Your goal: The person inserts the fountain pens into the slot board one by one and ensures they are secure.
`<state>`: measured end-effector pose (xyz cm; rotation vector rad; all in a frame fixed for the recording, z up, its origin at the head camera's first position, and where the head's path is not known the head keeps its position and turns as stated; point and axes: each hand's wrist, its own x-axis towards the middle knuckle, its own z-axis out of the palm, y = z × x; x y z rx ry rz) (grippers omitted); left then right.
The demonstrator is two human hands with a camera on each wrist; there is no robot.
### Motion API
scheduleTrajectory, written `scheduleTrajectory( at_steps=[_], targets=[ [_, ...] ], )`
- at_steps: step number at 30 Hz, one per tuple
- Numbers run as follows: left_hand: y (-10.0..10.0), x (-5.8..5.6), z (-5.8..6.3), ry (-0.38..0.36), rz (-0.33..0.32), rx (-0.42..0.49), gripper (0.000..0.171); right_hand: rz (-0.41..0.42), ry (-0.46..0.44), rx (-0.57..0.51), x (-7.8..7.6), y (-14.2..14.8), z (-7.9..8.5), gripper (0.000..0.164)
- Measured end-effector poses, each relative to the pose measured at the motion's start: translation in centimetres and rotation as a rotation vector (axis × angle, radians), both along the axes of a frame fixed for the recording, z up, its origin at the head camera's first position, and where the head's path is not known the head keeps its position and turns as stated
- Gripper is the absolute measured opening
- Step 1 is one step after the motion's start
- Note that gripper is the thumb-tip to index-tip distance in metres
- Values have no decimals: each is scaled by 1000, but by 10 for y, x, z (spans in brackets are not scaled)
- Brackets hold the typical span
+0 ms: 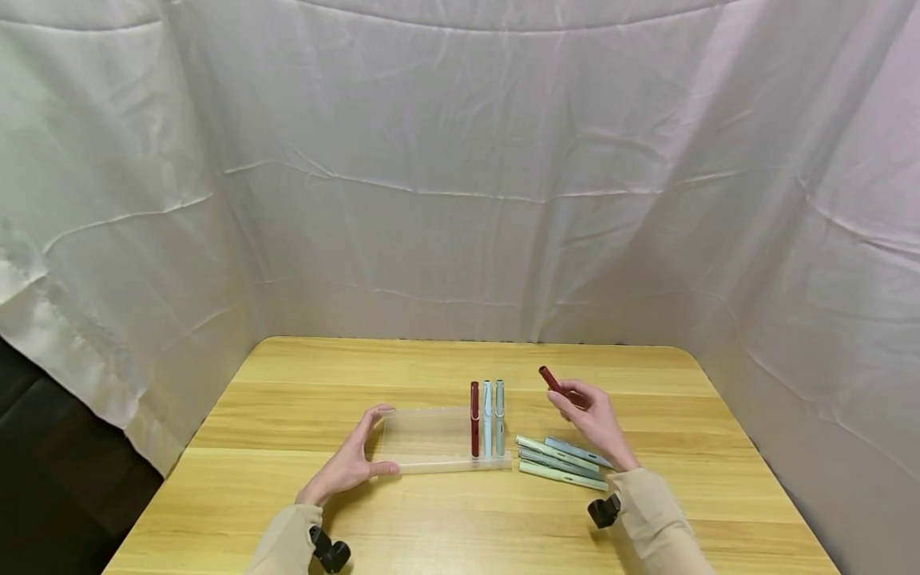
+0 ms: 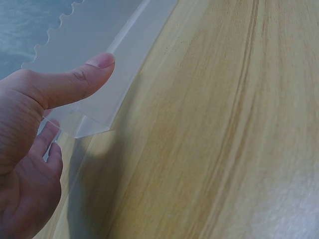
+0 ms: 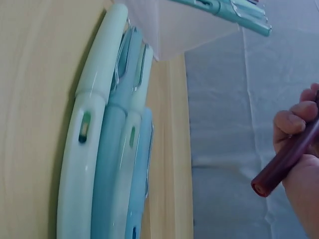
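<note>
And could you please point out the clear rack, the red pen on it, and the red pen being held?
Clear rack [image 1: 453,465], head view: its near rim.
Racked red pen [image 1: 474,421], head view: middle of its length.
Held red pen [image 3: 283,165], right wrist view: side of its exposed end.

High head view, forward and down; wrist views close by the hands [image 1: 348,461]; table [image 1: 460,523] in all.

No readable text, labels, brands, numbers or signs anywhere.
</note>
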<state>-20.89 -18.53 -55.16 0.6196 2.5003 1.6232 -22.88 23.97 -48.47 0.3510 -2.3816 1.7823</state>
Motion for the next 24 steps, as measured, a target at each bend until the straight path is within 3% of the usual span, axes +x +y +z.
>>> scheduleTrajectory(
  at_steps=[4,13,24],
  targets=[
    [0,0,0,-2,1,-4,96,-33,-29,-42,2,-6,2,27],
    [0,0,-1,16,-4,-5,96,10,93,-51,-1,-15,0,17],
    [-1,-1,-1,-2,1,-5,95,5,123,-113,-1,-28,0,22]
  ],
)
